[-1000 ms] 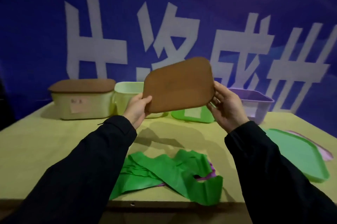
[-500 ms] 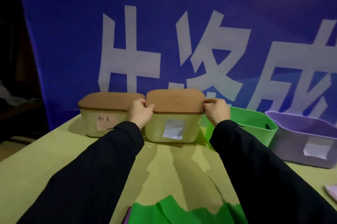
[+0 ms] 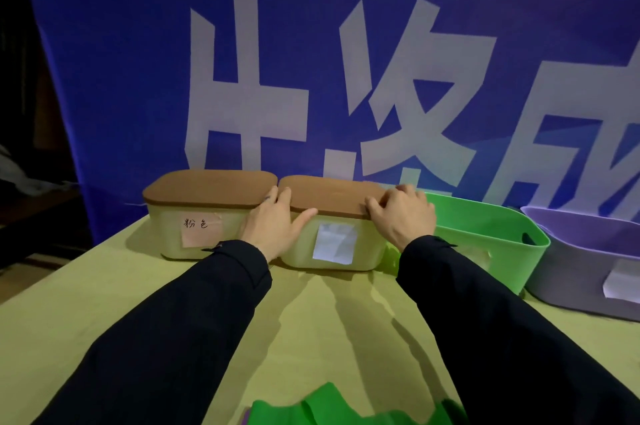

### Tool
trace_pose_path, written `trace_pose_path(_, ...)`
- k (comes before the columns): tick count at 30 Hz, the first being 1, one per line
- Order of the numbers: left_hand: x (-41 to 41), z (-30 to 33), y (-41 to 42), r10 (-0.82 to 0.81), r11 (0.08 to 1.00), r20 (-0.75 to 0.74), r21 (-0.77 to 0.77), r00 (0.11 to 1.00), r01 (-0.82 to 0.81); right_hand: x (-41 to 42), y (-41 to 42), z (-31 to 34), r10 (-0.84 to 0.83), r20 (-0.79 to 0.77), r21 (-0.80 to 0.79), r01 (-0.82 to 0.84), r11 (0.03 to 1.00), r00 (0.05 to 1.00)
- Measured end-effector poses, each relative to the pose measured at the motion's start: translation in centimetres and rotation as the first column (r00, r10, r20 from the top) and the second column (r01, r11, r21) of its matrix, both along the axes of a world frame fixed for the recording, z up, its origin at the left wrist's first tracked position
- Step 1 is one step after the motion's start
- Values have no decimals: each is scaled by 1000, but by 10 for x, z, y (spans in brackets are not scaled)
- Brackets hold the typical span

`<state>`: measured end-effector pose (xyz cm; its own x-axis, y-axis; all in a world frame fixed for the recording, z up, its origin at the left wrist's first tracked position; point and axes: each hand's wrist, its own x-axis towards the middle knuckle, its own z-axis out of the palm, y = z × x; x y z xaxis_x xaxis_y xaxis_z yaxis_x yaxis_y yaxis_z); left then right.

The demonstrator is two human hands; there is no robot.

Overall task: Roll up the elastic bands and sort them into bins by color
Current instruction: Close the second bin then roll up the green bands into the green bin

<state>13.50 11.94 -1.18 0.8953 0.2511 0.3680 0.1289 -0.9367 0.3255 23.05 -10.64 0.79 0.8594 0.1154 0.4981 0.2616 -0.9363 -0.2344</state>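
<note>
A pink-labelled bin [image 3: 204, 216] stands left; the left hand [image 3: 273, 223] and right hand [image 3: 401, 216] rest, fingers loosely spread, on the brown lid [image 3: 332, 194] of the second bin [image 3: 332, 244]. Green bin [image 3: 485, 234] and purple bin [image 3: 588, 262] follow rightward; green elastic bands [image 3: 332, 407] lie at the table's [image 3: 69, 320] near edge.

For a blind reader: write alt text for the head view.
Both hands, left and right, press a brown lid onto the second cream bin; a lidded bin, open green and purple bins flank it.
</note>
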Motion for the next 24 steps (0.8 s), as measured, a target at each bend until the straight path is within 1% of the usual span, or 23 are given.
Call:
trace_pose_path(2,4,0,2,-7,1000,-22,-29,1000,7,-2,4,-1,49,72,-40,-46,998,996)
trace_pose_path(4,5,2,5,-27,999,-33,-18,999,26,0,7,-5,180,120,-58,-174,983,976)
trace_pose_path(6,5,5,8,-40,999,-53,9,998,41,-2,11,-8,302,85,-68,-297,952,949)
trace_pose_path(7,6,5,11,-31,999,-54,27,998,32,-2,14,-9,328,60,-60,-324,944,943)
trace_pose_path(11,13,-1,12,35,991,0,126,999,-35,2,21,-10,307,42,-39,-305,951,951)
trace_pose_path(14,19,-11,8,37,990,8,137,999,-38,1,21,-15,312,77,-72,-307,949,947)
trace_pose_path(15,19,-8,6,38,990,-14,136,999,-35,1,20,-12,306,51,-96,-300,949,951)
trace_pose_path(17,11,-1,-1,75,984,-61,165,995,-64,1,19,-1,299,-116,-118,-312,943,947)
trace_pose_path(18,6,3,-5,111,972,-52,215,992,-97,0,18,5,298,-202,-108,-324,940,933)
trace_pose_path(19,0,7,-8,137,951,-19,283,990,-126,-1,17,9,303,-228,-108,-334,937,925)
trace_pose_path(20,-4,10,-11,149,919,21,367,989,-146,-5,15,10,314,-172,-125,-337,933,934)
trace_pose_path(21,-7,10,-15,144,885,59,440,988,-155,-8,13,8,327,-72,-127,-334,934,942)
trace_pose_path(22,-8,8,-18,121,867,88,476,989,-148,-13,12,3,356,17,-112,-352,929,934)
trace_pose_path(23,-6,1,-18,79,866,111,484,991,-124,-18,11,-4,390,49,-107,-384,917,919)
trace_pose_path(24,-3,-7,-17,42,902,113,422,993,-86,-21,12,-12,415,41,-118,-408,905,909)
